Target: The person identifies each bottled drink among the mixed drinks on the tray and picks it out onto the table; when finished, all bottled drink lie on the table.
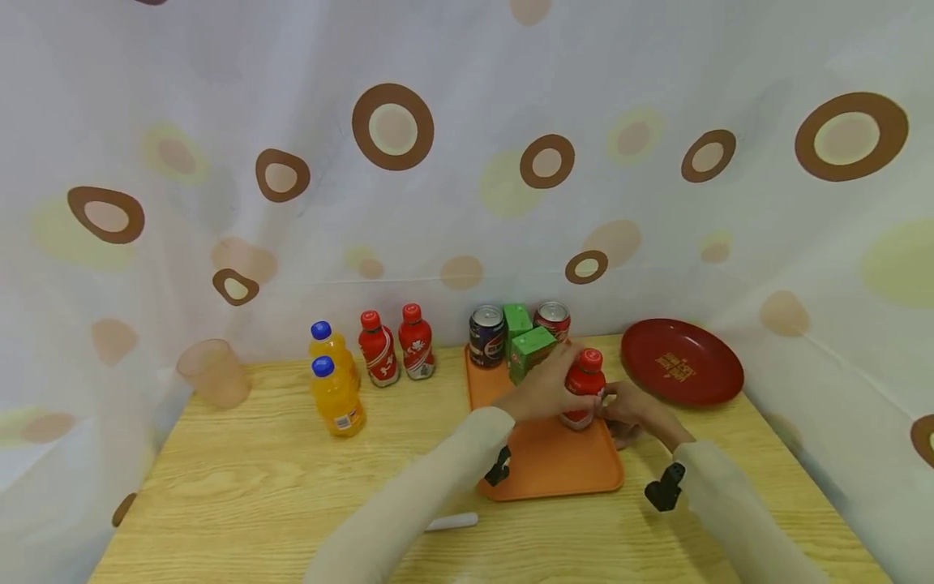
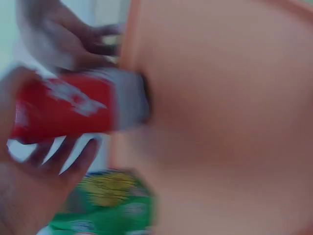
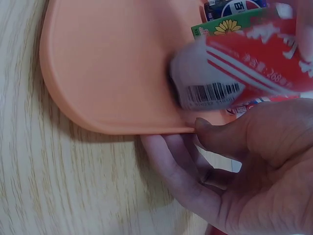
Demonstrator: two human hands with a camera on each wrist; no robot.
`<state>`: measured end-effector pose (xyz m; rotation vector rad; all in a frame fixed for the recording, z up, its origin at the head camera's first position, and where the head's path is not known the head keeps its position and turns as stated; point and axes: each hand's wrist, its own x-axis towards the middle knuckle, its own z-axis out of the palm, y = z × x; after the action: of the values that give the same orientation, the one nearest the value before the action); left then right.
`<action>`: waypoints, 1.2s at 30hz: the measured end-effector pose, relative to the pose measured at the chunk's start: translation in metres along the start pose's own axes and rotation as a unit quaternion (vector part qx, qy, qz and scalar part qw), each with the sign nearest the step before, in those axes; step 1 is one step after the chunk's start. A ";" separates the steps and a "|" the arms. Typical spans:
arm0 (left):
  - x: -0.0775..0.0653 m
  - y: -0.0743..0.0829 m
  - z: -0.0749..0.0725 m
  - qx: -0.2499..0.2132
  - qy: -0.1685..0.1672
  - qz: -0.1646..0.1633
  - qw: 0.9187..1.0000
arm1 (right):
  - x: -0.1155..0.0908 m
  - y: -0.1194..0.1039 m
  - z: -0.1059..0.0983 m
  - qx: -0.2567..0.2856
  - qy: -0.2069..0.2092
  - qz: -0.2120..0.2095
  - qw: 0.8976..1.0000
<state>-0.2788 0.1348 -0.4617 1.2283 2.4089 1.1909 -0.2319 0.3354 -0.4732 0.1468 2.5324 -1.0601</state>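
My left hand (image 1: pixel 543 391) grips a red plastic bottle (image 1: pixel 586 380) with a red cap, upright over the right side of an orange tray (image 1: pixel 562 466). In the left wrist view, the bottle (image 2: pixel 78 105) looks blurred, its pale base close against the tray surface. My right hand (image 1: pixel 633 412) pinches the tray's right rim. Its thumb lies on the rim and its fingers reach underneath, as the right hand (image 3: pixel 230 166) shows in the right wrist view. Behind the bottle on the tray stand two green cartons (image 1: pixel 531 349), a dark blue can (image 1: pixel 486 337) and a red can (image 1: pixel 552 319).
Left of the tray stand two red bottles (image 1: pixel 379 350) and two orange drink bottles (image 1: pixel 339 397) with blue caps. A translucent cup (image 1: pixel 215 375) sits at the far left. A dark red plate (image 1: pixel 682 362) lies right of the tray. A white stick-like object (image 1: pixel 454 521) lies near the front.
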 end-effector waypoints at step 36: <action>-0.114 -0.041 -0.070 -0.221 0.125 -0.116 0.960 | 0.012 0.011 -0.012 0.007 0.003 -0.072 0.997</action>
<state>-0.2640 -0.0039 -0.4658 0.6784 2.1852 1.7631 -0.2437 0.3506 -0.4777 -0.0279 2.5742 -1.1319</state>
